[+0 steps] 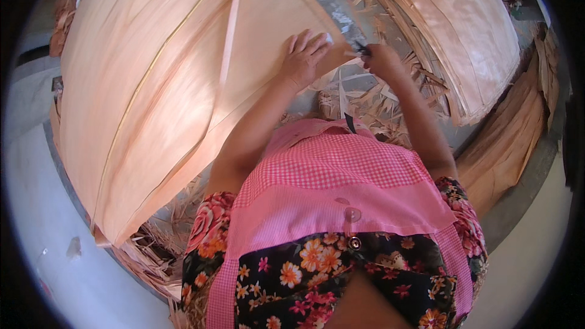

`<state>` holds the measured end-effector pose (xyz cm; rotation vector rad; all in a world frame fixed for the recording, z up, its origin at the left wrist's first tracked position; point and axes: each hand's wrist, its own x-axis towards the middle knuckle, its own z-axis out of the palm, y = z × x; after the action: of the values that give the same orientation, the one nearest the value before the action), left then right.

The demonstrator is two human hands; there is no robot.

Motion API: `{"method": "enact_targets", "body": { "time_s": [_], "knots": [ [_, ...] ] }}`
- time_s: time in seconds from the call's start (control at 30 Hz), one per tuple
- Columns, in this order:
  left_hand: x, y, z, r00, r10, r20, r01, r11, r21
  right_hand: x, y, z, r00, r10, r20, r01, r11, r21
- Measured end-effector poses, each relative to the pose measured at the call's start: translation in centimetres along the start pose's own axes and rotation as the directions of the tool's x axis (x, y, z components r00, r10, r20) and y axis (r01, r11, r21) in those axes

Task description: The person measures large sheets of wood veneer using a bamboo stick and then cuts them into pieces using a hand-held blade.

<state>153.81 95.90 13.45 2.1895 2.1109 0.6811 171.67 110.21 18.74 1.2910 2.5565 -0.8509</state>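
My left hand (305, 57) lies flat on a large sheet of wood veneer (269, 32), near its right corner, with something white on one fingertip. Just beyond that corner, my right hand (385, 61) is closed around a small dark-handled tool (362, 48). Its light tip points toward the veneer's edge; blur hides whether it is a knife. A pale narrow veneer strip (231, 32) rests across the sheet. Further left, the veneer surface is wavy, with a long split (151, 68) running along it.
Another veneer stack (461, 23) stands to the right, with ragged edges facing me. Veneer scraps (365, 96) litter the floor between the stacks. Brown curled sheets (507, 141) lean at the far right. More offcuts (146, 256) lie at lower left, by a pale floor (32, 201).
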Motion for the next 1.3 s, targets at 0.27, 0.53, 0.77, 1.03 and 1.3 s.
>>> {"method": "enact_targets", "body": {
  "time_s": [0.27, 0.53, 0.77, 1.03, 1.3],
  "knots": [
    [-13.6, -2.4, -5.9, 0.957, -0.282, 0.062, 0.274, 0.954, 0.119, -5.0, -1.8, 8.2, 0.956, -0.071, 0.284, -0.061, 0.901, 0.430],
    [-8.3, 0.6, -0.5, 0.963, -0.267, -0.025, 0.257, 0.945, -0.201, -3.3, -7.1, 11.4, 0.938, 0.099, 0.331, -0.345, 0.235, 0.909],
    [-1.9, 2.1, 1.0, 0.998, 0.068, 0.013, -0.068, 0.998, 0.016, -1.0, -1.3, 10.2, 0.951, 0.204, 0.231, -0.279, 0.246, 0.928],
    [0.2, 2.3, 3.2, 0.988, 0.135, 0.075, -0.148, 0.966, 0.211, 1.1, 0.8, 3.6, 0.993, -0.063, -0.104, 0.028, 0.951, -0.307],
    [-8.1, -7.2, -2.2, 0.953, -0.285, 0.098, 0.291, 0.955, -0.052, -3.3, 2.2, 6.3, 0.970, -0.080, 0.230, -0.161, 0.498, 0.852]
  ]
}}
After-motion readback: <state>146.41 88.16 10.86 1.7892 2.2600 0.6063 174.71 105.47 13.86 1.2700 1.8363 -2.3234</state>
